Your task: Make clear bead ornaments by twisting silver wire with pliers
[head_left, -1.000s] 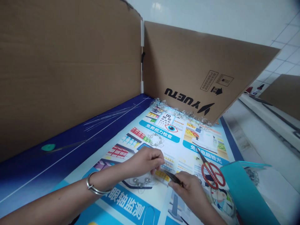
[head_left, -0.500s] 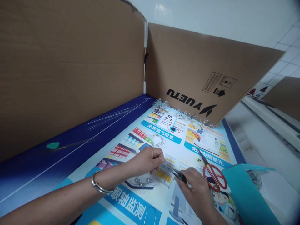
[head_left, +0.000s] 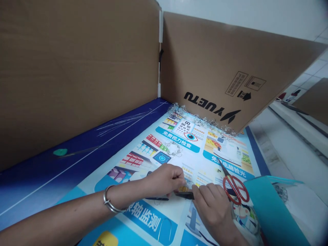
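left grip: the left hand [head_left: 166, 179] sits low over the sheet, fingers curled in toward the thumb, a silver bangle [head_left: 109, 199] on its wrist; the fingertips hide whatever they may pinch, so i cannot tell how narrow the grip is.
right grip: the right hand [head_left: 211, 208] is closed narrowly around small black pliers [head_left: 185, 195], which point left.
pliers: they lie between the two hands, their tip just beside the left fingertips, over the near part of a printed poster sheet [head_left: 194, 160].
beside the hands: red-handled scissors [head_left: 234, 189] lie on the sheet just right of the right hand, blades pointing away. a thin wire loop [head_left: 164, 229] lies on the sheet below the left wrist. a teal folder [head_left: 271, 213] lies further right, over the sheet's corner.
mid-sheet: a small tangle of metal links [head_left: 173, 148] lies ahead of the left hand.
far edge: a heap of clear, glinting pieces [head_left: 200, 118] runs along the sheet's far edge, against a cardboard panel.
left side: thin pale wires [head_left: 120, 121] lie on a dark blue strip [head_left: 77, 143].
back: two brown cardboard panels [head_left: 77, 78] [head_left: 225, 58] stand joined at a corner by white tape [head_left: 161, 25], one printed "yuetu".
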Demonstrator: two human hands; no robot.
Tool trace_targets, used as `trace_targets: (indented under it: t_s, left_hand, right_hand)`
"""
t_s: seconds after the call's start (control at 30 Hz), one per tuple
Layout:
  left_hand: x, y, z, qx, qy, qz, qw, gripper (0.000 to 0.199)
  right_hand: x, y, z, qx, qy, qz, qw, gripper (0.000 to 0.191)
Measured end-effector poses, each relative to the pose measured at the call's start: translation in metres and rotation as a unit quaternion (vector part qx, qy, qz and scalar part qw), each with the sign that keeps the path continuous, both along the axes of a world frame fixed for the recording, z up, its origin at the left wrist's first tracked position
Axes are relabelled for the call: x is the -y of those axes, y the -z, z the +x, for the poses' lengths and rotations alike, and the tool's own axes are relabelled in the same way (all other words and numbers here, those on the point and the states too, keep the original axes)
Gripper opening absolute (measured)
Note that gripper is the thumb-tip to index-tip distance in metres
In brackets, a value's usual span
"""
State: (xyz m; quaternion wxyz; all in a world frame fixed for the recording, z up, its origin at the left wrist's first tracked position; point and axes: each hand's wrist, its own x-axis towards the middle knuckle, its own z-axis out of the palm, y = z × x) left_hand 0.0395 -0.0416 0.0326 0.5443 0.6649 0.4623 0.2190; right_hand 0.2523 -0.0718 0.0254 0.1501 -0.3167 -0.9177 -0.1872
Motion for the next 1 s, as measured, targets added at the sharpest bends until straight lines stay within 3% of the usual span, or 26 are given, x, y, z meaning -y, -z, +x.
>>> trace_targets:
  t_s: [0.23, 0.67, 1.0]
  left_hand:
    - [0.000, 0.004, 0.002, 0.015, -0.016, -0.032, 0.999, 0.023]
    - [0.000, 0.011, 0.001, 0.003, -0.010, -0.011, 1.000, 0.025]
    - [0.000, 0.005, 0.002, 0.005, -0.021, -0.022, 1.000, 0.024]
  right_hand:
    - [0.001, -0.004, -0.002, 0.008, -0.004, 0.011, 1.000, 0.022]
    - [0.002, -0.002, -0.002, 0.006, 0.005, 0.000, 1.000, 0.022]
    - [0.002, -0.001, -0.002, 0.008, 0.005, 0.002, 1.000, 0.022]
